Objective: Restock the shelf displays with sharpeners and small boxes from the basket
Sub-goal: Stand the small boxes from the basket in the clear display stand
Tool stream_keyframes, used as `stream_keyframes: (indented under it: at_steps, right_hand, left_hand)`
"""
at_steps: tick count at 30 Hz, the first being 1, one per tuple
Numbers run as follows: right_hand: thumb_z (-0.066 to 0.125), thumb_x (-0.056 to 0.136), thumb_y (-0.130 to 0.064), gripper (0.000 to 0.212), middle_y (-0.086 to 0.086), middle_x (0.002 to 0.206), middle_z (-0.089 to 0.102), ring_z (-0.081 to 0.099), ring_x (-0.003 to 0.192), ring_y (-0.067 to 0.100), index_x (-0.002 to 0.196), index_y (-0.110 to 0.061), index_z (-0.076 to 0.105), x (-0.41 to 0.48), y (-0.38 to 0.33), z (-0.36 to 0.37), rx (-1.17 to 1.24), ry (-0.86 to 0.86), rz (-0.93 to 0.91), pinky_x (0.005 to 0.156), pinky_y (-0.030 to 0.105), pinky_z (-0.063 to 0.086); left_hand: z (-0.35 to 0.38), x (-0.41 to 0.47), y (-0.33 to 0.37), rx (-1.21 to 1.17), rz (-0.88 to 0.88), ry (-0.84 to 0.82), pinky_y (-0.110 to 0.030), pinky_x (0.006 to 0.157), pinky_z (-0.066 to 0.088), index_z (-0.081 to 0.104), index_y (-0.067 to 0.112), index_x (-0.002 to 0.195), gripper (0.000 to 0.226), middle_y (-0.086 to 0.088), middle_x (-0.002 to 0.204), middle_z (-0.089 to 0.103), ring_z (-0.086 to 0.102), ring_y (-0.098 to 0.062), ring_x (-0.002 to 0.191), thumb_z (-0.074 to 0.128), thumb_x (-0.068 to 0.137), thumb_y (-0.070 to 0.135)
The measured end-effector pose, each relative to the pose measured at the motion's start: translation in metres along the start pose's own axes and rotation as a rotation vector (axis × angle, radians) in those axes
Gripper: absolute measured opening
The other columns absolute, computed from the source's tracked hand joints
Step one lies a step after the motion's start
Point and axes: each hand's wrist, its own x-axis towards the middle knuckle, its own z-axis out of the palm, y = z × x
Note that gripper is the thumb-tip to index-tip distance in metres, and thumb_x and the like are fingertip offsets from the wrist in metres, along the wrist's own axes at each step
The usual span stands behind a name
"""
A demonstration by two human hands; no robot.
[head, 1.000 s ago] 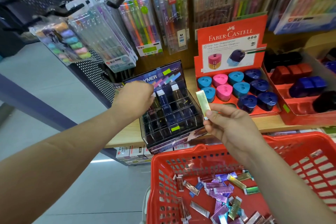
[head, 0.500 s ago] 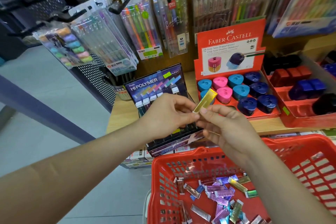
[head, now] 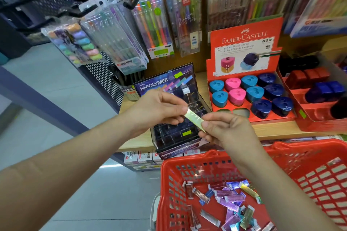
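Restocking is judged far from finished: a slim gold-green foil box is pinched at its ends by curled fingers of the left hand and the right hand, above the dark compartmented display case. Many loose foil boxes are left in the red plastic basket, and two front slots of the red cardboard sharpener tray are seen unfilled.

Red basket holds shiny purple, gold and silver small boxes; sharpeners blue, pink, navy.

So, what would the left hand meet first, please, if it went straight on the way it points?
Probably the right hand, pinching the other end of the gold box the left hand holds.
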Motion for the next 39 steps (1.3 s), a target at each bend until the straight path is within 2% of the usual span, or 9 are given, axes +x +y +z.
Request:
stream_keyframes:
  at_steps: [3,6,8,12,19,25,30,34,39]
  right_hand:
    - [0.069,0.087,-0.004,0.013,0.004,0.071,0.073,0.069,0.065,0.015,0.084,-0.016,0.070,0.001,0.004,0.005,-0.090,0.014,-0.065,0.058,0.023,0.056]
    - [0.068,0.087,-0.008,0.015,-0.003,0.077,0.067,0.061,0.069,0.007,0.086,-0.023,0.070,0.007,0.010,-0.001,-0.384,0.181,-0.232,0.065,0.017,0.051]
    - [0.068,0.086,-0.011,0.019,-0.011,0.087,0.059,0.057,0.081,0.005,0.099,-0.025,0.068,0.010,0.010,-0.009,-0.587,0.234,-0.297,0.073,0.015,0.045]
    - [0.067,0.088,-0.015,0.037,-0.002,0.113,0.062,0.059,0.108,0.014,0.124,-0.022,0.062,0.016,0.016,-0.020,-0.753,0.139,-0.244,0.094,0.029,0.046]
    - [0.067,0.089,-0.014,0.035,-0.008,0.105,0.067,0.063,0.096,0.006,0.122,-0.026,0.065,0.018,0.024,-0.023,-0.733,0.126,-0.273,0.083,0.019,0.045]
    - [0.069,0.088,-0.014,0.020,-0.010,0.093,0.072,0.068,0.089,0.004,0.104,-0.025,0.071,0.021,0.032,-0.026,-0.696,0.151,-0.339,0.082,0.026,0.055]
    - [0.069,0.088,-0.015,0.016,-0.015,0.086,0.071,0.067,0.081,0.000,0.096,-0.029,0.071,0.027,0.035,-0.028,-0.650,0.153,-0.355,0.076,0.023,0.055]
    - [0.068,0.089,-0.016,0.013,-0.013,0.084,0.072,0.067,0.080,0.003,0.096,-0.027,0.071,0.029,0.035,-0.030,-0.629,0.143,-0.350,0.074,0.034,0.058]
    - [0.068,0.089,-0.016,0.015,-0.016,0.085,0.070,0.065,0.081,-0.001,0.094,-0.030,0.070,0.028,0.033,-0.030,-0.659,0.142,-0.369,0.073,0.021,0.054]
  left_hand:
    - [-0.006,0.001,-0.002,0.027,-0.002,0.049,-0.019,0.061,0.058,0.073,0.003,0.087,0.009,-0.013,0.074,0.073,0.069,-0.014,0.065,0.071,0.079,0.000]
    - [-0.029,0.010,-0.003,0.202,0.097,0.224,-0.019,0.061,0.056,0.073,0.011,0.081,0.013,-0.006,0.070,0.072,0.069,-0.014,0.066,0.069,0.082,-0.001]
    - [-0.048,0.013,0.000,0.393,0.163,0.373,-0.019,0.063,0.057,0.072,0.014,0.082,0.012,-0.006,0.070,0.071,0.067,-0.014,0.065,0.069,0.083,0.002]
    - [-0.067,0.012,-0.004,0.650,0.217,0.531,-0.024,0.063,0.054,0.070,0.015,0.085,0.007,0.000,0.070,0.068,0.068,-0.017,0.069,0.068,0.086,0.008]
    - [-0.049,0.026,-0.010,0.795,0.357,0.551,-0.026,0.075,0.052,0.073,0.015,0.093,0.007,0.010,0.074,0.065,0.062,-0.007,0.072,0.069,0.087,0.018]
    - [-0.032,0.043,-0.006,0.837,0.400,0.525,-0.027,0.084,0.052,0.075,0.014,0.098,0.013,0.001,0.088,0.071,0.065,-0.012,0.081,0.068,0.087,0.019]
    - [-0.036,0.042,0.003,0.856,0.398,0.525,-0.024,0.076,0.053,0.075,0.015,0.092,0.009,0.004,0.079,0.069,0.065,-0.011,0.076,0.069,0.086,0.018]
    - [-0.042,0.040,-0.002,1.003,0.375,0.459,-0.026,0.079,0.053,0.074,0.014,0.092,0.010,0.003,0.081,0.069,0.064,-0.012,0.078,0.068,0.087,0.019]
    - [-0.042,0.045,-0.024,1.138,0.373,0.378,-0.036,0.083,0.054,0.072,0.014,0.099,0.015,-0.002,0.089,0.073,0.066,-0.020,0.085,0.064,0.090,0.023]
